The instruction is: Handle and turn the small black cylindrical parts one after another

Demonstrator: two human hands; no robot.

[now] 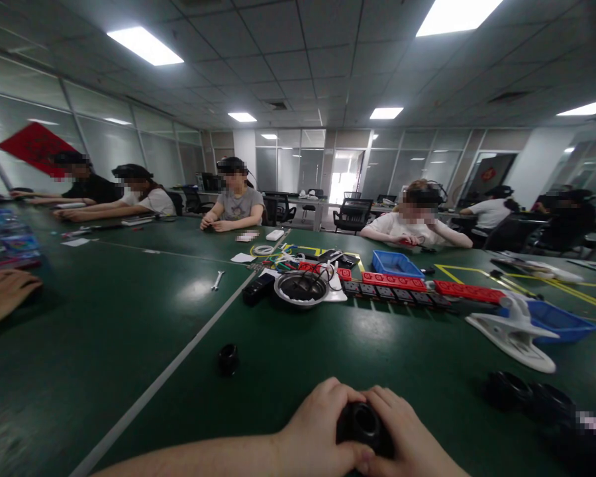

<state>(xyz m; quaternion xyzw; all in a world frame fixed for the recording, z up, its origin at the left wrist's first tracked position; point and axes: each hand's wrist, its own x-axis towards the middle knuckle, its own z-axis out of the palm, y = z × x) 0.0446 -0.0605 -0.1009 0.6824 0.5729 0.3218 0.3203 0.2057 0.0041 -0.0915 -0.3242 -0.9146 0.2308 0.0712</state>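
Observation:
My left hand (318, 427) and my right hand (402, 430) are wrapped round a black round part (365, 424) with a hole in its top, low in the view over the green table. The thumbs meet at its near side. A smaller black ring-shaped part (228, 358) lies alone on the table, to the left of and beyond my hands. More black round parts (509, 389) stand in a row at the right edge, beyond my right hand.
On the green table (129, 344) are a wrench (218, 281), a metal bowl (302, 291) with cables, red sockets (395, 281), blue trays (397, 264) and a white clamp (516, 334). Another person's hand (4, 295) rests at the left edge. Several people sit around.

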